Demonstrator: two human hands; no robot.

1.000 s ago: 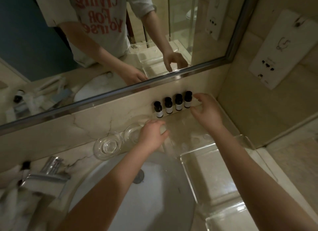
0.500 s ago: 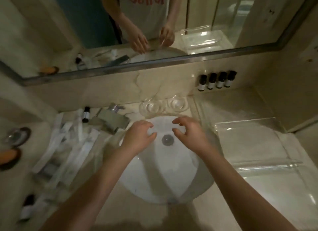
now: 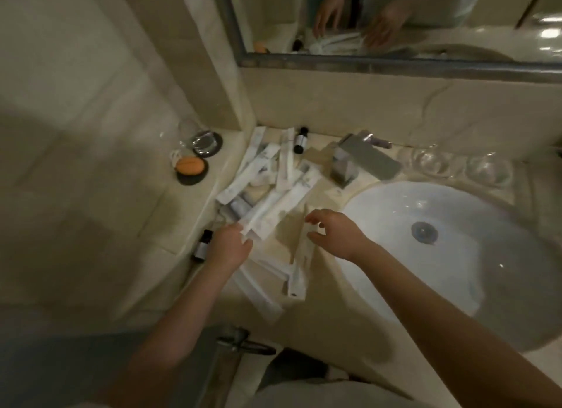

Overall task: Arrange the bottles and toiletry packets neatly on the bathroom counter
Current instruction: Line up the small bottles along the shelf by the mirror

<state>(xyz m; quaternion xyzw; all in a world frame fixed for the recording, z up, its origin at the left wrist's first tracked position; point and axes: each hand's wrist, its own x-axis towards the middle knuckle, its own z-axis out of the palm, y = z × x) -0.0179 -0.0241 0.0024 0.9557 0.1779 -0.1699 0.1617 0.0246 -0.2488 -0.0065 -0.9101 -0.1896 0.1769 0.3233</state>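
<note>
Both hands are unclamped: the left hand point(image 3: 229, 249) rests fingers-down on the near end of a long white packet, the right hand point(image 3: 333, 236) hovers open-fingered just beside it, holding nothing. Toiletry packets point(image 3: 273, 192) lie in a crossed, overlapping heap on the counter point(image 3: 316, 325) left of the sink point(image 3: 456, 255). One small dark bottle point(image 3: 300, 139) lies among them near the faucet point(image 3: 362, 160), another bottle point(image 3: 202, 245) sits beside the left wrist. Judging by this, the sorting here has barely begun; the heap and both bottles remain
</note>
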